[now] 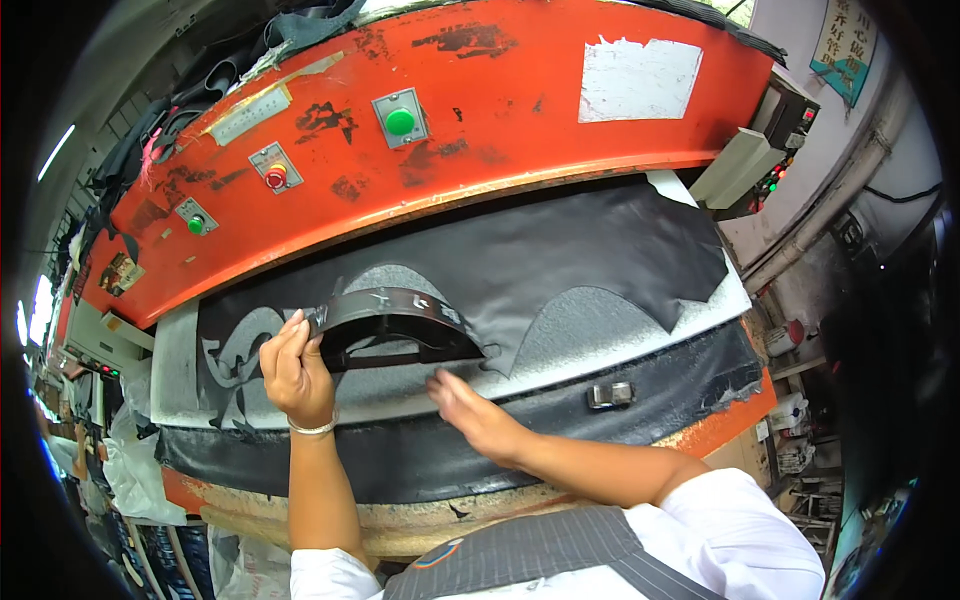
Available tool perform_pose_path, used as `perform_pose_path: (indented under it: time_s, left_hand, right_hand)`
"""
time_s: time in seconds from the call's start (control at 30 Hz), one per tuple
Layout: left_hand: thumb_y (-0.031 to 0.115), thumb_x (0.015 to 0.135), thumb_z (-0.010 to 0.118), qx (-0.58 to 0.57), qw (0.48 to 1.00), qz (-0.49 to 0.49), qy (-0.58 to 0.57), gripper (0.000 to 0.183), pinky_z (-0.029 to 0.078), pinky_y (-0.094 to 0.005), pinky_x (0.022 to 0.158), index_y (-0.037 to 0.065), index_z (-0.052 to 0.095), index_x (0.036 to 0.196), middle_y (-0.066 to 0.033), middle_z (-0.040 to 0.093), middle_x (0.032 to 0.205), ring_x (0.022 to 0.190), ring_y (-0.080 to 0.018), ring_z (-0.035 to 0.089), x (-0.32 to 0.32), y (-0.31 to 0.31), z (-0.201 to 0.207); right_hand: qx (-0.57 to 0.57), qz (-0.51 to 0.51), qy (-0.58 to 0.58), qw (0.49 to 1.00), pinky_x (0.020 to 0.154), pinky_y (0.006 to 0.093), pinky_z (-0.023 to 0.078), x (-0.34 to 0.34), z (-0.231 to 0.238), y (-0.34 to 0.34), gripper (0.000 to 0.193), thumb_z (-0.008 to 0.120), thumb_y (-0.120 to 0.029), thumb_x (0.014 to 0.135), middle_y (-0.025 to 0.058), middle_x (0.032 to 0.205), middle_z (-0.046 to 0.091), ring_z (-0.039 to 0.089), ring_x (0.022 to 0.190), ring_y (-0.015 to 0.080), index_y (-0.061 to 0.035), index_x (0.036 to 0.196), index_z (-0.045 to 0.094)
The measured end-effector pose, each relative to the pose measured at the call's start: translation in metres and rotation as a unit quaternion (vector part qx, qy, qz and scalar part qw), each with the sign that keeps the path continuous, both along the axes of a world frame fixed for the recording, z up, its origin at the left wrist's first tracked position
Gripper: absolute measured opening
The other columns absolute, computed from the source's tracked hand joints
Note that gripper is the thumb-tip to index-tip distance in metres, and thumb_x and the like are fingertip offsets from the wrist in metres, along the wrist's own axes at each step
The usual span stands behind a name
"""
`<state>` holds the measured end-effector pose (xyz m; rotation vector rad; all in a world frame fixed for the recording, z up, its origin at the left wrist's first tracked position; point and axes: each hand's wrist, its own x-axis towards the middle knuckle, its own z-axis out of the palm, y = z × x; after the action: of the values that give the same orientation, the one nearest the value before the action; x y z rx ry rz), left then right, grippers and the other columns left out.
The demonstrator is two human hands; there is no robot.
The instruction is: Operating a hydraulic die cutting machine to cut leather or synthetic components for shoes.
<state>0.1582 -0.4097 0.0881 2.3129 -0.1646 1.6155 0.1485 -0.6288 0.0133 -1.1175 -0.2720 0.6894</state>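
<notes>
A dark curved cutting die, an arched metal band with an open middle, stands tilted on the leather. My left hand is closed on its left end, thumb and fingers pinching the band. Just below the die's lower right edge is my right hand, slightly blurred, with its fingers stretched out and nothing seen in them. The black leather sheet covers much of the pale cutting board. Arch-shaped and curled cut-outs in the sheet show the grey board beneath. The die hides part of one such opening.
Behind the board rises a red press beam with a large green button and a red stop button. A small dark metal-and-glass object rests on the black front strip. Control boxes flank the right side.
</notes>
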Motion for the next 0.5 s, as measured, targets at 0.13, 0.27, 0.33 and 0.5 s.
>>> perform_pose_path:
  time_s: [0.13, 0.27, 0.33, 0.5]
  left_hand:
    - [-0.011, 0.078, 0.066, -0.073, 0.994, -0.076, -0.027, 0.025, 0.052, -0.0340, 0.084, -0.003, 0.064, 0.101, -0.0170, 0.065, 0.100, 0.094, -0.0278, 0.064, -0.019, -0.061, -0.007]
    - [-0.003, 0.076, 0.073, -0.152, 0.983, -0.102, 0.027, 0.026, 0.052, -0.0354, 0.084, -0.002, 0.067, 0.102, -0.0169, 0.065, 0.101, 0.096, -0.0285, 0.065, -0.025, -0.111, -0.033]
    - [0.003, 0.076, 0.075, -0.183, 0.963, -0.172, 0.098, 0.024, 0.053, -0.0351, 0.083, -0.004, 0.068, 0.098, -0.0164, 0.065, 0.097, 0.097, -0.0300, 0.066, -0.018, -0.125, -0.043]
    - [0.016, 0.088, 0.060, -0.300, 0.904, -0.151, 0.263, 0.022, 0.050, -0.0396, 0.085, -0.001, 0.066, 0.100, -0.0184, 0.064, 0.104, 0.102, -0.0332, 0.062, 0.045, -0.108, -0.091]
  right_hand:
    - [0.208, -0.216, 0.057, 0.952, 0.089, 0.0311, 0.039, 0.010, 0.005, 0.031, 0.032, 0.039, -0.040, 0.102, -0.0009, 0.102, 0.057, 0.051, 0.097, 0.0109, -0.0122, 0.113, 0.052]
    - [0.205, -0.399, 0.028, 0.894, 0.059, 0.0275, 0.043, 0.062, 0.049, 0.013, 0.026, 0.042, -0.036, 0.102, -0.0008, 0.076, 0.052, 0.048, 0.061, 0.0075, -0.0110, 0.100, 0.048]
    - [0.108, -0.356, -0.081, 0.925, 0.051, 0.0287, 0.042, 0.103, 0.050, -0.025, 0.026, 0.042, -0.033, 0.102, -0.0003, 0.068, 0.050, 0.047, 0.053, 0.0087, -0.0081, 0.099, 0.048]
    - [-0.331, -0.149, -0.373, 0.854, 0.062, 0.0333, 0.045, 0.190, 0.065, -0.064, 0.031, 0.049, -0.029, 0.097, 0.0117, 0.073, 0.061, 0.059, 0.067, 0.0208, -0.0010, 0.093, 0.060]
